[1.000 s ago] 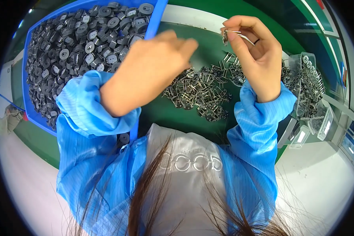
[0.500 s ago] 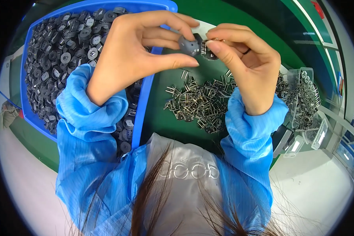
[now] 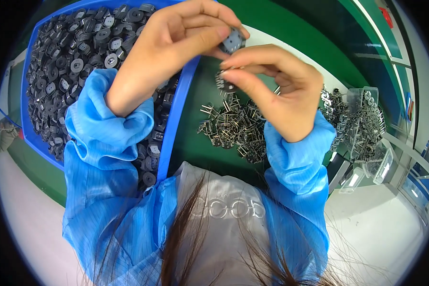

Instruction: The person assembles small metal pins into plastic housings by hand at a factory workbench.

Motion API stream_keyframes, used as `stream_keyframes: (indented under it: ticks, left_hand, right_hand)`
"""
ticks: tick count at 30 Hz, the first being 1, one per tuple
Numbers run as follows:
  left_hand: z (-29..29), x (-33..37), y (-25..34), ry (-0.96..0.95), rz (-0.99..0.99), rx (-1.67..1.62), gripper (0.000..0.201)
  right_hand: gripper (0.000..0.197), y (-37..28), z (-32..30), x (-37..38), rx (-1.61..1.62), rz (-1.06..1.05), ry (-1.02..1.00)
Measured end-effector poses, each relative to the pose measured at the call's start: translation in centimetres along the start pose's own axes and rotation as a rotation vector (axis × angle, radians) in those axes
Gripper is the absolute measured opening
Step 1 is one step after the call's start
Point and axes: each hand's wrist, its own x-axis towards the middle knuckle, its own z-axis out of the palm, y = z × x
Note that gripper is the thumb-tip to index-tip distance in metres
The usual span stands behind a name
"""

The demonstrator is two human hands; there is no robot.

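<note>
Green matting covers the desk (image 3: 195, 124), with a blue bin (image 3: 176, 124) of small black round parts (image 3: 71, 62) at the left and a loose heap of metal pin clips (image 3: 233, 126) in the middle. Raised over the bin's edge, the left hand (image 3: 171, 47) pinches a small grey square-faced part (image 3: 232, 41) between thumb and fingertips. Just below it, the right hand (image 3: 276, 93) pinches a small dark pinned piece (image 3: 224, 82), and the two pieces look close but apart. Both grips are fingertip-light, so a slip would likely drop either part into the bin or the heap, where it would be hard to find. Misaligned pins could also bend if pressed. More metal parts (image 3: 362, 119) lie in clear trays at far right.
</note>
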Motion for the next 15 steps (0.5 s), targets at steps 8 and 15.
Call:
stream_keyframes:
  ticks: [8, 15]
  left_hand:
    - [-0.3, -0.1, 0.2, -0.227, 0.074, 0.025, 0.025]
    - [-1.1, 0.1, -0.6, -0.294, 0.204, 0.161, 0.03]
  right_hand:
    - [0.013, 0.5, 1.3, -0.4, -0.154, -0.106, -0.072]
    - [0.024, 0.5, 0.2, -0.2, -0.114, 0.102, -0.15]
